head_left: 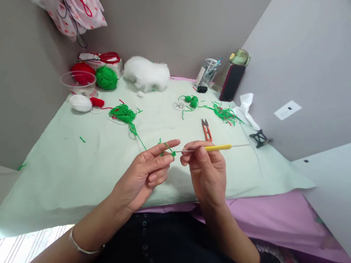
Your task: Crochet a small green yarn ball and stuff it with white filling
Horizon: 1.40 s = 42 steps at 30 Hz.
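Note:
Between the thumb and fingers of my left hand [146,169] is a small piece of green crochet [173,153]. Green yarn [142,142] runs from this hand back to a loose green tangle [122,113] on the table, and a strand passes over the raised index finger. My right hand [208,168] is closed around a crochet hook [219,147] with a yellow handle. The hook's thin metal shaft points left, and its tip meets the green crochet. Just beyond my right hand lie orange thread snips [207,131].
White stuffing [147,73] and a green yarn ball [106,78] sit at the back, beside a clear tub [79,86] with red yarn. Right of centre are small green balls [192,101], yarn scraps [225,114], a phone [233,79], a bottle [239,57] and a black stand [261,138].

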### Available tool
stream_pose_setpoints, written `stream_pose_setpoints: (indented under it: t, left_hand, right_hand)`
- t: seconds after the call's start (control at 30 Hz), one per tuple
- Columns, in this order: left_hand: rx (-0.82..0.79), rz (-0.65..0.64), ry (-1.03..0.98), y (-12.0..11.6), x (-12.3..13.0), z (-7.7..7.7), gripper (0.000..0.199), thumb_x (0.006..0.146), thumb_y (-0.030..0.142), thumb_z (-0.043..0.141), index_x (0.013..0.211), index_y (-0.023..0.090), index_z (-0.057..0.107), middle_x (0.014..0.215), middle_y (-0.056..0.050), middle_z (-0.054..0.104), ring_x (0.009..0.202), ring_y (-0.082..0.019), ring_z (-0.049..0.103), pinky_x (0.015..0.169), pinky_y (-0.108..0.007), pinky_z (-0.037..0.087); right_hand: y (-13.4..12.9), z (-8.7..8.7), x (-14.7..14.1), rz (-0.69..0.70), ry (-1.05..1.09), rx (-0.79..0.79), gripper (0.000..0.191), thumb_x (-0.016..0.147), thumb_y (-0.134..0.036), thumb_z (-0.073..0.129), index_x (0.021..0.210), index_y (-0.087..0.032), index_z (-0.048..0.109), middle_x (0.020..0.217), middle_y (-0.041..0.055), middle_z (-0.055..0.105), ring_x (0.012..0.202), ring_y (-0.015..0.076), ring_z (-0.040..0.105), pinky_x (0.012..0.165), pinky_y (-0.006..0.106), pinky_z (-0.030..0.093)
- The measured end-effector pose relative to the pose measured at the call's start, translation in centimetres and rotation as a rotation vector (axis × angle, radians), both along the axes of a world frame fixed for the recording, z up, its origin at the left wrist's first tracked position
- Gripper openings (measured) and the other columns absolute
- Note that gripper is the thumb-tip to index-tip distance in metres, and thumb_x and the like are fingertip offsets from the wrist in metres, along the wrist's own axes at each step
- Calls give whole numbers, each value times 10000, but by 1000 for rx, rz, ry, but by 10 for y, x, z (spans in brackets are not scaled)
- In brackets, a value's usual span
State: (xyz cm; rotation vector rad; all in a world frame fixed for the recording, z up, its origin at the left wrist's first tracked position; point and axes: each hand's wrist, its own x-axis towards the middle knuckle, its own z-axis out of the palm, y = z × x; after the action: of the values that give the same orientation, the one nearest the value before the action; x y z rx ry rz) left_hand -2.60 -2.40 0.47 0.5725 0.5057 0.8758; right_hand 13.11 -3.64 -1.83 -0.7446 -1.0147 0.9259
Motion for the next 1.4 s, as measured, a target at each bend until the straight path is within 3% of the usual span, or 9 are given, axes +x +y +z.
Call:
stream_pose_setpoints:
  t: [0.2, 0.37, 0.57, 0.73, 0.9, 1.17, 1.27, 1.4]
  left_hand:
    - [-1, 10, -28, 1, -2, 0, 251, 845, 89, 738, 1079, 126, 821, 595, 89, 385, 442, 13, 154, 414, -115, 223]
    - [102, 78, 111, -3, 5, -2, 306, 829, 162, 799, 1132, 203, 810, 763, 36, 531, 491, 9, 316, 442, -128, 266]
    - [245, 117, 253, -4, 4, -4, 323, 848, 226, 796, 1170, 252, 805, 892, 4, 582, 606, -42, 448, 522, -163, 378]
    - [274, 86, 280, -1, 0, -3, 253, 932, 320, 715, 1149, 232, 811, 673, 36, 514, 535, -53, 420, 534, -190, 362]
    - [266, 103, 294, 0, 1, -2, 273, 856, 268, 794, 1128, 239, 811, 820, 25, 573, 517, -28, 427, 487, -194, 341]
    - [259, 81, 276, 1, -2, -3, 326, 874, 260, 757, 1197, 224, 768, 835, 26, 562, 508, -29, 415, 475, -192, 353]
    - [261, 92, 288, 2, -2, -3, 323, 877, 263, 756, 1196, 217, 766, 811, 30, 569, 497, -32, 410, 473, -196, 361]
    - [281, 151, 309, 1, 0, -3, 381, 842, 265, 809, 1216, 218, 754, 816, 32, 606, 503, -33, 449, 471, -189, 373]
  right_hand:
    - [0, 0, 7, 4, 6, -28, 148, 946, -310, 672, 857, -216, 743, 772, 10, 679, 612, 102, 588, 565, 246, 495]
    - [-2, 1, 3, 22, -144, 29, 167, 967, -353, 650, 895, -230, 738, 847, 23, 709, 661, 127, 600, 621, 292, 521]
    - [-5, 1, 3, -28, -279, 48, 161, 1000, -304, 613, 977, -261, 766, 942, 30, 754, 738, 145, 628, 678, 318, 517]
    - [-4, 1, 5, -19, -262, 79, 156, 999, -275, 618, 976, -266, 772, 924, 18, 751, 752, 143, 628, 698, 318, 515]
    - [-3, -1, 3, -37, -234, 72, 147, 993, -292, 625, 968, -253, 765, 937, 28, 755, 724, 139, 623, 696, 324, 510]
    - [-3, 3, 3, 21, -186, 12, 217, 1011, -371, 583, 905, -214, 690, 872, 27, 733, 650, 121, 626, 636, 293, 543]
    - [-7, 7, 4, -38, -310, 75, 207, 1040, -305, 525, 938, -222, 684, 887, 28, 728, 669, 128, 646, 643, 305, 557]
    - [-13, 1, 5, -238, -709, 343, 225, 1009, -153, 538, 1091, -269, 713, 944, 39, 735, 818, 171, 696, 721, 341, 584]
